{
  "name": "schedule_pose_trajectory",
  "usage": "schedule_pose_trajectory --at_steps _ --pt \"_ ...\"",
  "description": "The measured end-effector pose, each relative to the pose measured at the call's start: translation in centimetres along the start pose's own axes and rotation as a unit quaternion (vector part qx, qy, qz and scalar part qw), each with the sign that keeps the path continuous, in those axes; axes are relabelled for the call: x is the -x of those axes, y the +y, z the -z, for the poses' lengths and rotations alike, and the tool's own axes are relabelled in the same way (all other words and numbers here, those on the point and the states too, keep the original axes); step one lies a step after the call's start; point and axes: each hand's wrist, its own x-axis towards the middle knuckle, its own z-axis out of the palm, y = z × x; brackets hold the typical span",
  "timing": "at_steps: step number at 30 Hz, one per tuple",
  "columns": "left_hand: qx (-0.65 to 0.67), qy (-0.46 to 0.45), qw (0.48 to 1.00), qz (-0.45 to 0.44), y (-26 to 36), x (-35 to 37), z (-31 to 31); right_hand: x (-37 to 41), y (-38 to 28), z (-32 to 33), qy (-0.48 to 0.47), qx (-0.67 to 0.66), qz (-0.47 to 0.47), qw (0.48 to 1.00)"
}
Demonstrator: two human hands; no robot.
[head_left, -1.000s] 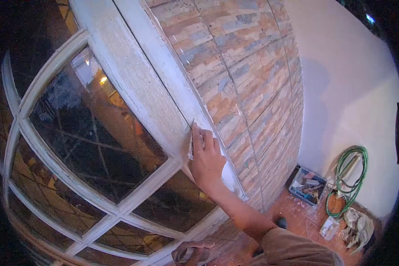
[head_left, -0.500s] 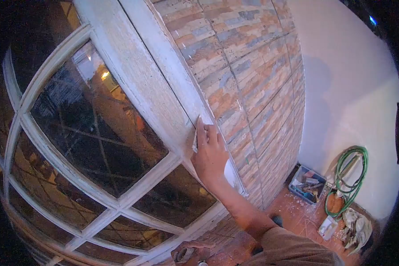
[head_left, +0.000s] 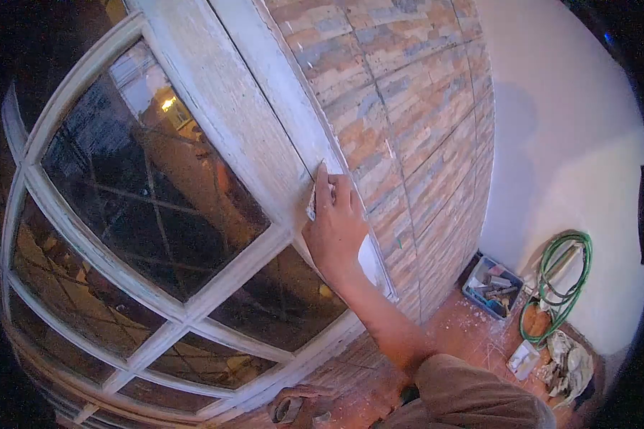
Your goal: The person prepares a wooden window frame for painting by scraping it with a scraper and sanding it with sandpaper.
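Observation:
My right hand presses against the white-painted door frame, close to the gap between door and jamb. Its fingers are closed on a folded, dusty piece of sandpaper, of which only a pale edge shows. The index finger points up along the wood. Low in the view, my left hand is partly seen, its fingers curled around a greyish roll. The worn white paint of the paned door lies left of my right hand.
A stone-patterned tiled wall adjoins the frame. On the reddish floor stand a bin of tools, a coiled green hose, a small white box and a crumpled cloth. White flecks lie about the bin.
My right hand has shifted slightly upward in the picture, still pressed to the frame with the sandpaper. The whole view has also moved a little. My left hand still holds the roll.

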Motion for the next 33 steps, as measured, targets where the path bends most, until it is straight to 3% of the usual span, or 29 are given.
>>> schedule_pose_trajectory --at_steps 5,7,10,20,26,30,33 --pt "0.0 -0.003 1.0 -0.02 -0.2 0.2 0.4 -0.1 0.5 0.4 -0.004 -0.02 0.016 1.0" --pt "-0.001 -0.005 0.999 -0.033 -0.3 -0.2 0.5 -0.2 0.3 0.3 0.03 -0.039 0.065 0.997" --pt "-0.002 -0.004 0.999 -0.045 -0.5 -0.6 0.8 0.3 -0.4 0.2 -0.013 -0.063 0.07 0.995" --pt "-0.006 -0.006 0.996 -0.093 -1.2 -2.1 2.2 0.6 0.5 -1.3 0.068 -0.122 0.098 0.985" --pt "0.0 -0.016 0.994 -0.111 -1.6 -2.2 2.4 0.1 0.2 -0.7 0.032 -0.08 0.095 0.992" --pt "0.003 -0.025 0.99 -0.138 -1.8 -2.9 2.3 -0.4 0.1 -1.1 0.061 -0.071 0.111 0.989" --pt "0.002 -0.028 0.989 -0.145 -1.9 -2.6 2.3 -0.6 -0.6 -0.5 0.029 -0.053 0.058 0.997"
